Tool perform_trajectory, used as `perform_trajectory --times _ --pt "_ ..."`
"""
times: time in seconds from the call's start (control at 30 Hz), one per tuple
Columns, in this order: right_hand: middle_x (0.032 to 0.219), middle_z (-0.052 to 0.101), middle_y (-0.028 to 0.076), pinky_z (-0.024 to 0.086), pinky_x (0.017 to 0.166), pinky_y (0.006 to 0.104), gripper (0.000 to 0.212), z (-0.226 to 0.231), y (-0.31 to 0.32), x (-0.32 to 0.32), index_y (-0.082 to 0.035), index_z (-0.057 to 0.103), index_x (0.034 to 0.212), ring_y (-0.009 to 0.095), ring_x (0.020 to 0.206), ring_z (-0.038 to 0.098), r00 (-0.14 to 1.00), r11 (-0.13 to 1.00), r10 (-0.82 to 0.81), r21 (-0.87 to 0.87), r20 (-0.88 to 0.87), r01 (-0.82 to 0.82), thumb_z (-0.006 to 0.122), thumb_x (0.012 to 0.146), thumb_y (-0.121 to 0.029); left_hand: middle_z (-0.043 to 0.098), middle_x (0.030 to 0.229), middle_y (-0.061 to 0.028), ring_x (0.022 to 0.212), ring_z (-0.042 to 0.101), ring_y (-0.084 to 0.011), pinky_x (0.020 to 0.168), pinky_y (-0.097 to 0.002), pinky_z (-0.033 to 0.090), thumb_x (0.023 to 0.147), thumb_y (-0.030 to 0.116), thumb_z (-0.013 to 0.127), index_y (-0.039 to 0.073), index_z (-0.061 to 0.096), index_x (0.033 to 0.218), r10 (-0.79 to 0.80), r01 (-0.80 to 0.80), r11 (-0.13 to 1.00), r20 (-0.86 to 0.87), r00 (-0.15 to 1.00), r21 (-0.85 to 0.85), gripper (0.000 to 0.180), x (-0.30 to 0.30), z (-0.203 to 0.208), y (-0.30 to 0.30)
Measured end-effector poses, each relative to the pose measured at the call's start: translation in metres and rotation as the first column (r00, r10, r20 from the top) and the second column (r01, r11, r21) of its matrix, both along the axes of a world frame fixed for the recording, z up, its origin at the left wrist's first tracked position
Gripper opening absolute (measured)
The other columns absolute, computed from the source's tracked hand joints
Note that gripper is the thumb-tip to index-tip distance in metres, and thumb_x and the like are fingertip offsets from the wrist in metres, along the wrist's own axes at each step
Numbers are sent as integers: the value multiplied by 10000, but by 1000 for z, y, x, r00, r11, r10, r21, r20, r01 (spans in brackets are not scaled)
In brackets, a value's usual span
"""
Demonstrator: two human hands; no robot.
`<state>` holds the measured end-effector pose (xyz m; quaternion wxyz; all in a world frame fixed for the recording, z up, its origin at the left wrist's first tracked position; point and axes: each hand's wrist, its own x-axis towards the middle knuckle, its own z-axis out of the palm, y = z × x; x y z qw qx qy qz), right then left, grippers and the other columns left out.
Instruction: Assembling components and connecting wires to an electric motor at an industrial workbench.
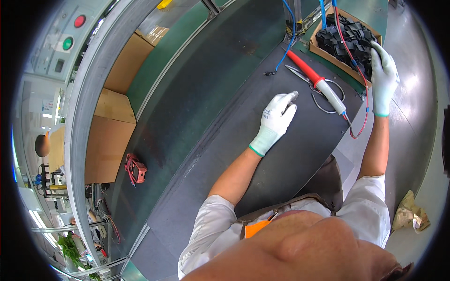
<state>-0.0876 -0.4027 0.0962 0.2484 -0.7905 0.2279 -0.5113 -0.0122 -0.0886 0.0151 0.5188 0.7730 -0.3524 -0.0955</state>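
My left hand (276,118), in a white glove with a green cuff, hovers over or rests on the dark mat (225,154). Its fingers are loosely bent, with a gap between thumb and forefinger and nothing visible between them. At the upper right, my gloved right hand (385,77) reaches to the right side of an open cardboard box (341,71) full of flat black pieces (349,40). Its fingers stretch out at the pieces, and no held piece shows. Between the hands lie a red and white handheld tool (323,86) with a cord and, partly beneath it, metal scissors (302,75).
A blue cable (291,40) hangs beside a metal post behind the tool. Large cardboard boxes (110,136) stand along the left frame, with a small red device (136,168) nearby on the green bench. A crumpled brown bag (409,213) lies at the lower right.
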Motion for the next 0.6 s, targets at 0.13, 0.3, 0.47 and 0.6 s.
perform_trajectory --times 0.13,0.3,0.47,0.6 --pt "1019 731 93 547 840 359 214 -21 -52 40 -134 744 1156 278 932 697 955 879 -255 -446 -149 165 661 961 -165 675 1232 -122 1144 678 -199 985 -302 526 968 26 636 31 648 1334 -2 2 1000 -36 999 -8 366 0 -1 -2" --pt "990 720 98 549 789 415 242 -44 -65 51 -139 720 1166 310 897 689 904 821 -327 -557 -276 127 614 949 -112 681 1221 -119 1137 681 -201 983 -304 526 971 22 632 31 654 1326 -10 8 1000 -78 997 -27 355 1 3 -8" --pt "1081 740 100 556 852 378 353 1 15 37 -153 728 1211 295 955 699 994 857 -98 -512 -51 58 633 900 -14 691 1204 -123 1133 685 -206 979 -303 526 972 18 632 28 660 1315 11 -14 998 -38 999 -61 345 7 -5 -2" --pt "1091 738 99 549 832 404 369 23 117 46 -116 698 1160 296 932 692 954 786 225 -542 -196 -297 627 818 4 693 1179 -108 1044 682 -172 907 -287 542 989 20 611 6 659 1308 48 -68 984 -126 991 -163 322 13 -14 1"
